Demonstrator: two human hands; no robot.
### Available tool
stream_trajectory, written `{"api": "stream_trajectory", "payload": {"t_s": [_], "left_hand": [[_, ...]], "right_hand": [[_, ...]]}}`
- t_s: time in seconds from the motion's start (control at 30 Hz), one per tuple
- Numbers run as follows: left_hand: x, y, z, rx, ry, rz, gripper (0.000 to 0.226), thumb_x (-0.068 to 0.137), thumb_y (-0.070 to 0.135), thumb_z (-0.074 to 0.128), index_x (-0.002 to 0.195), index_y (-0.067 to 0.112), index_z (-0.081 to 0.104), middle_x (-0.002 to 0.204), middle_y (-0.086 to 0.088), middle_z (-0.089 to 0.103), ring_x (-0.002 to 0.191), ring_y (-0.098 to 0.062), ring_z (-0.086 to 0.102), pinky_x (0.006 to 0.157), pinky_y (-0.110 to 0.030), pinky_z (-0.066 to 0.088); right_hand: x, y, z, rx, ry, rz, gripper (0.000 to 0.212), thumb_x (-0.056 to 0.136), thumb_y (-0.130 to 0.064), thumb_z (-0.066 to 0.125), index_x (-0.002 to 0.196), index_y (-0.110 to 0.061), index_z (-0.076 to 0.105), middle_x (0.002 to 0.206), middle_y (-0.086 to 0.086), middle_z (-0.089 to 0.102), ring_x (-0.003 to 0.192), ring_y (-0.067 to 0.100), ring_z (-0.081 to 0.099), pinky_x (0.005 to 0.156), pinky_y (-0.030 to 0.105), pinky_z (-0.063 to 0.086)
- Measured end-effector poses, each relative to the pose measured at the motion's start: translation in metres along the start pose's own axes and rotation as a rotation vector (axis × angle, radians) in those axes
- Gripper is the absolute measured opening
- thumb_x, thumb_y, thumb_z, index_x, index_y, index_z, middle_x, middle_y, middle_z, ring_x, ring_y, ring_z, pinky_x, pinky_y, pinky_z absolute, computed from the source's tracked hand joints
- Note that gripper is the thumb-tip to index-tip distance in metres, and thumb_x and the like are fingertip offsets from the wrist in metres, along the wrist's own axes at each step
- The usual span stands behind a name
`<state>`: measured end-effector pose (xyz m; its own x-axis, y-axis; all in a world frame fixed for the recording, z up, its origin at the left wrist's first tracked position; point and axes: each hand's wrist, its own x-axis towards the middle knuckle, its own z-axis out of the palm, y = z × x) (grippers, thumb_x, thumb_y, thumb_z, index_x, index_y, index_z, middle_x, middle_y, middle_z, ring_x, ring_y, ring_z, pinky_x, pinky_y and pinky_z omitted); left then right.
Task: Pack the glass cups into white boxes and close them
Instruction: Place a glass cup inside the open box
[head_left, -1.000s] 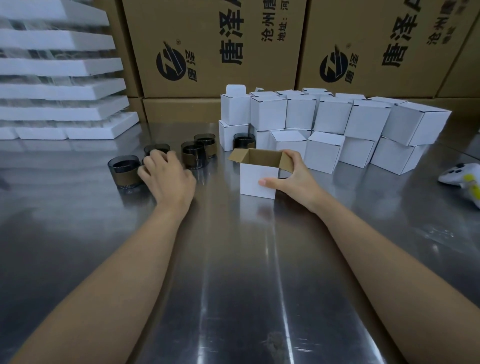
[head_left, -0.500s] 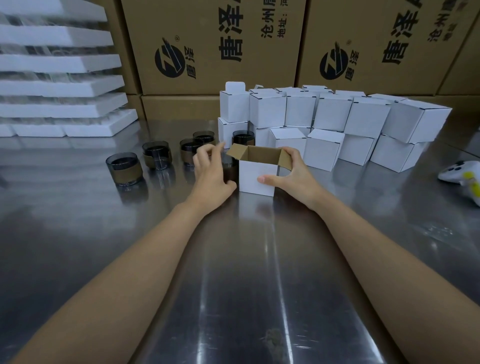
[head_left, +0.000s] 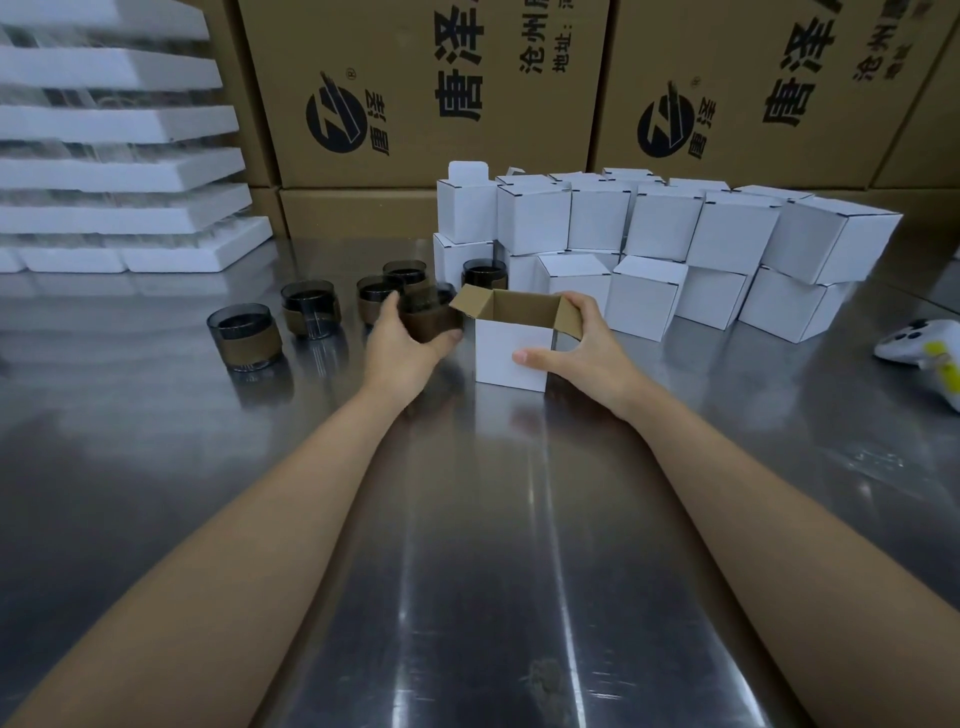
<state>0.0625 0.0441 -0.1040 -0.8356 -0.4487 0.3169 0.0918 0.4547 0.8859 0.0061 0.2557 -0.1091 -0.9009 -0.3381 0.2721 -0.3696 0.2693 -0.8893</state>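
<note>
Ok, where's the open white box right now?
Head view: the open white box stands mid-table, gripped by the right hand, before the closed white boxes; the left hand holds a glass cup at its left flap.

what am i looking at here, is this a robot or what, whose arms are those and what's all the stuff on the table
No robot here: these are a person's bare arms, seen from a camera worn on their head, looking down at a steel table. The left hand grips a dark glass cup right beside an open box, which the right hand holds steady. More cups stand to the left, and closed boxes are stacked behind. There are foam trays at far left, brown cartons at the back, and a white and yellow gadget at the right edge.
</note>
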Motion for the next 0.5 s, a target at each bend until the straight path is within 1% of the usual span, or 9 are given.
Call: {"api": "stream_trajectory", "payload": {"t_s": [0.07,0.13,0.17,0.2,0.27,0.33,0.4,0.43,0.5], "left_hand": [[0.001,0.004,-0.005,-0.177,0.16,-0.043,0.094,0.082,0.027,0.076,0.154,0.018,0.016,0.151,-0.004,0.039,0.138,-0.02,0.038,0.111,-0.03,0.032],[0.001,0.014,-0.01,-0.336,0.277,0.013,0.096,0.086,0.022,0.072,0.155,0.022,0.005,0.159,-0.003,0.022,0.145,-0.02,0.026,0.118,-0.034,0.023],[0.0,0.02,-0.012,-0.411,0.304,0.062,0.093,0.087,0.017,0.07,0.154,0.024,0.006,0.159,-0.004,0.021,0.145,-0.02,0.026,0.117,-0.032,0.025],[-0.001,0.028,-0.014,-0.472,0.305,0.106,0.088,0.086,0.014,0.068,0.152,0.027,0.011,0.156,-0.004,0.025,0.142,-0.02,0.031,0.113,-0.029,0.031],[-0.003,0.043,-0.014,-0.514,0.233,0.181,0.072,0.085,0.013,0.066,0.141,0.031,0.026,0.141,-0.002,0.04,0.126,-0.013,0.047,0.1,-0.022,0.044],[-0.008,0.054,-0.009,-0.473,0.099,0.232,0.053,0.087,0.016,0.064,0.129,0.031,0.036,0.123,0.008,0.049,0.11,-0.004,0.052,0.087,-0.016,0.048],[-0.014,0.06,-0.001,-0.383,-0.015,0.266,0.038,0.089,0.021,0.064,0.121,0.029,0.044,0.114,0.016,0.053,0.105,0.002,0.053,0.086,-0.017,0.046],[-0.017,0.06,0.002,-0.33,-0.059,0.293,0.034,0.09,0.022,0.064,0.118,0.028,0.046,0.112,0.016,0.054,0.105,0.001,0.054,0.086,-0.016,0.046],[-0.022,0.058,0.006,-0.212,-0.126,0.342,0.029,0.091,0.026,0.064,0.116,0.027,0.049,0.112,0.012,0.057,0.107,-0.004,0.056,0.087,-0.016,0.048]], "right_hand": [[0.0,0.0,-0.001,-0.003,-0.01,-0.005,0.087,0.066,-0.039,0.087,0.135,-0.029,0.035,0.119,-0.014,0.052,0.108,-0.001,0.051,0.078,0.008,0.041],[-0.001,-0.001,0.0,-0.025,-0.05,-0.017,0.085,0.063,-0.044,0.087,0.132,-0.033,0.038,0.118,-0.016,0.053,0.11,0.0,0.052,0.081,0.012,0.041],[-0.002,-0.002,0.001,-0.037,-0.073,-0.024,0.084,0.061,-0.046,0.087,0.13,-0.035,0.04,0.117,-0.017,0.054,0.11,-0.001,0.053,0.081,0.012,0.041],[-0.002,-0.003,0.002,-0.047,-0.091,-0.03,0.083,0.06,-0.048,0.086,0.128,-0.036,0.041,0.117,-0.018,0.054,0.109,-0.003,0.054,0.081,0.011,0.041],[-0.003,-0.005,0.005,-0.05,-0.108,-0.039,0.083,0.058,-0.051,0.085,0.127,-0.037,0.041,0.115,-0.02,0.055,0.103,-0.011,0.054,0.078,0.005,0.041],[-0.003,-0.006,0.006,-0.048,-0.105,-0.048,0.084,0.057,-0.052,0.085,0.127,-0.037,0.041,0.114,-0.022,0.055,0.1,-0.014,0.054,0.077,0.001,0.04],[-0.003,-0.006,0.005,-0.047,-0.105,-0.049,0.083,0.059,-0.051,0.086,0.128,-0.036,0.041,0.114,-0.022,0.054,0.105,-0.009,0.054,0.083,0.009,0.042],[-0.003,-0.005,0.005,-0.048,-0.109,-0.051,0.083,0.06,-0.05,0.086,0.128,-0.036,0.04,0.116,-0.021,0.054,0.107,-0.006,0.054,0.086,0.013,0.042],[-0.004,-0.005,0.006,-0.052,-0.113,-0.053,0.084,0.059,-0.052,0.086,0.127,-0.036,0.039,0.118,-0.02,0.054,0.111,-0.003,0.053,0.088,0.016,0.042]]}}
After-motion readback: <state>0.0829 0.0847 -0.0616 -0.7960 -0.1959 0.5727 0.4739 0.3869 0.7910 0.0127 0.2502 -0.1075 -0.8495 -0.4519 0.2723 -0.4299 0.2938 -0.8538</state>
